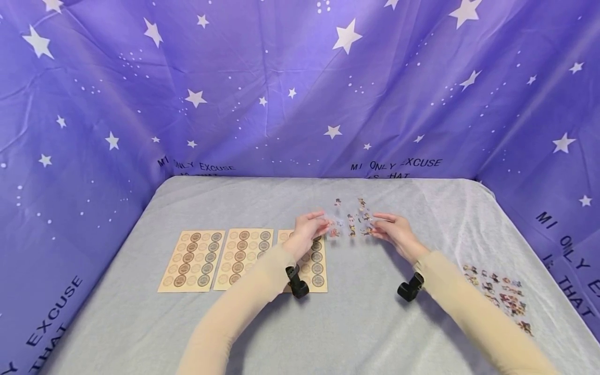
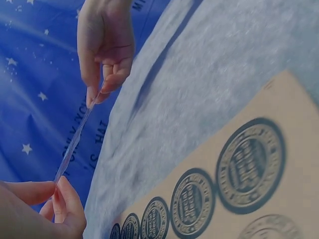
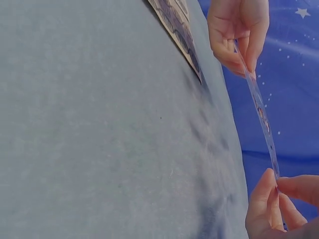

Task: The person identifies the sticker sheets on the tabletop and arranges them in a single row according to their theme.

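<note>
A clear sticker sheet (image 1: 352,225) with small coloured figures is held up above the table between both hands. My left hand (image 1: 307,232) pinches its left edge between thumb and fingers, and my right hand (image 1: 397,234) pinches the right edge. Seen almost edge-on in the right wrist view, the thin sheet (image 3: 262,119) stretches between the two hands. Below the left forearm lies a tan sheet of round seal stickers (image 1: 320,268), partly hidden by that hand and sleeve. The left wrist view shows its dark round seals (image 2: 251,166) up close.
Two more tan seal sticker sheets (image 1: 244,260) (image 1: 191,260) lie in a row to the left. Several clear figure stickers (image 1: 511,302) lie at the right, partly behind the right sleeve. A grey cloth (image 1: 356,323) covers the table, and a purple star-patterned curtain (image 1: 262,62) surrounds it.
</note>
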Demonstrator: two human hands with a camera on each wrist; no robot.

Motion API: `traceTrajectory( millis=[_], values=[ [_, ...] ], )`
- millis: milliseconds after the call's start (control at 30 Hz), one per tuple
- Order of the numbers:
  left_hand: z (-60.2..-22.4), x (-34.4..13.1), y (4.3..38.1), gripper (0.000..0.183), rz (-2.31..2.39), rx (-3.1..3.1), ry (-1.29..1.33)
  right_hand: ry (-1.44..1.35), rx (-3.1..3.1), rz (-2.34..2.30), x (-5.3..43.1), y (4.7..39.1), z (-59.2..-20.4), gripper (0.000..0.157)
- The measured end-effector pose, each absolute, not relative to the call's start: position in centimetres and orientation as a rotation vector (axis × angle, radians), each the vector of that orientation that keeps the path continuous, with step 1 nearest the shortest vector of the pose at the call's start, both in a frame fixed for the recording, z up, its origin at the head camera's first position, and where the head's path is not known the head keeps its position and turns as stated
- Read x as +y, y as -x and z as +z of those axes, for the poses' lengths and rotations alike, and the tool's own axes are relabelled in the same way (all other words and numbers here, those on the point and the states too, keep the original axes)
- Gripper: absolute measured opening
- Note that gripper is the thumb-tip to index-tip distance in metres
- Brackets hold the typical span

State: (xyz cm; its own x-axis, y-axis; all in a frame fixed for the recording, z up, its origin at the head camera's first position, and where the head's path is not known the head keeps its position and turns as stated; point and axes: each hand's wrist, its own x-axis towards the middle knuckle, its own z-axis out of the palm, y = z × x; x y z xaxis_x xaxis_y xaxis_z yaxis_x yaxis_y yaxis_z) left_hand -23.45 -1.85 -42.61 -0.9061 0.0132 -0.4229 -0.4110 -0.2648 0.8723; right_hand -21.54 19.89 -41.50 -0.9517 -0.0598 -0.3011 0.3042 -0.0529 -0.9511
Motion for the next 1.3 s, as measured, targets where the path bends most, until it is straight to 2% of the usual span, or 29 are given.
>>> traceTrajectory(
  millis=[600, 1300],
  values=[
    [-42.6, -1.8, 20.4, 0.039, 2.221, 1.704, 0.382, -0.216, 1.933, -2.064, 21.1, 18.5, -41.1, 0.055],
    [-43.8, -1.6, 17.9, 0.034, 2.165, 1.804, 0.376, -0.195, 1.991, -1.95, 21.9, 16.3, -41.9, 0.055]
  ],
)
